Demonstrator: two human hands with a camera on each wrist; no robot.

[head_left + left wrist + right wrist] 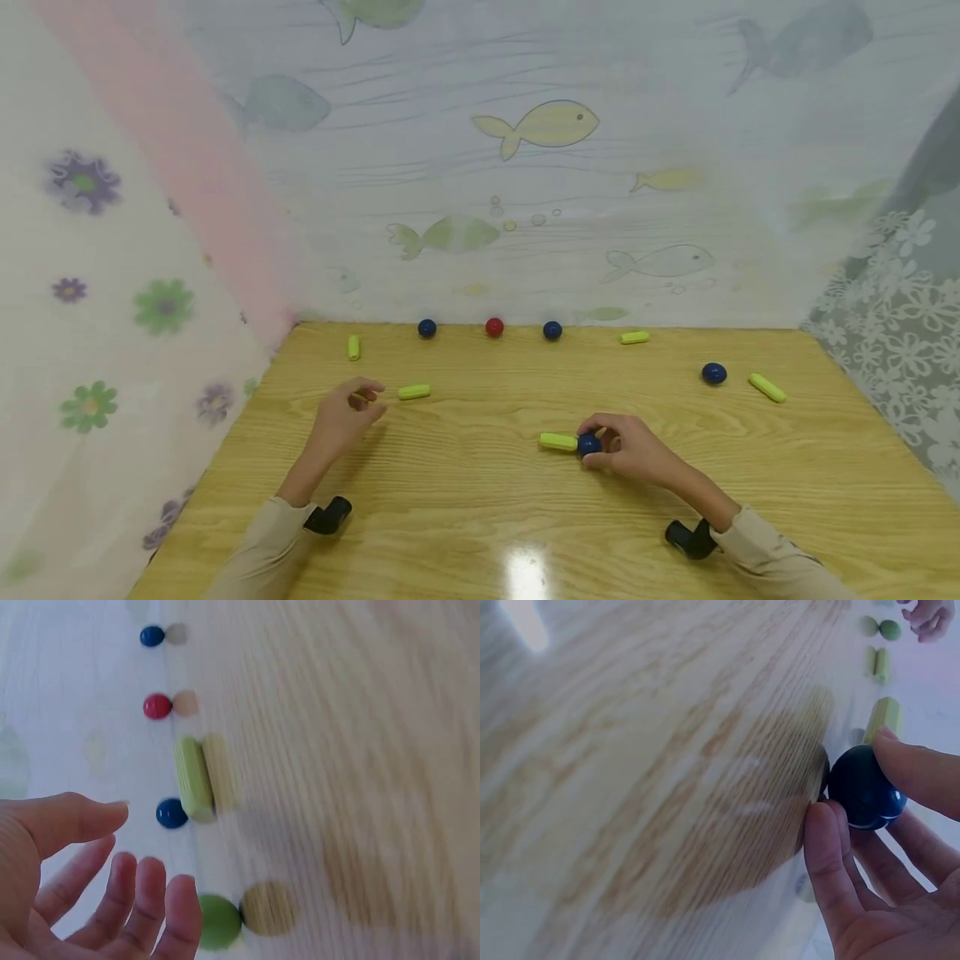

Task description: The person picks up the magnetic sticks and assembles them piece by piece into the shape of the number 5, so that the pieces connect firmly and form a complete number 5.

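My right hand (633, 450) pinches a dark blue ball (588, 445) between thumb and fingers on the table. The ball touches the right end of a yellow-green stick (558, 442). In the right wrist view the thumb and fingertips of the right hand (889, 877) lie around the blue ball (864, 787). My left hand (341, 421) hovers at the left with fingers loosely bent and nothing between them. Beside its fingertips in the left wrist view is a green ball (219, 922), mostly hidden in the head view. Just right of that hand lies another yellow-green stick (414, 391).
Along the wooden table's (450, 517) back edge sit a blue ball (427, 328), a red ball (494, 327) and another blue ball (552, 330). One stick (354, 347) lies back left, another (634, 337) back right. At the right are a blue ball (714, 373) and a stick (767, 387).
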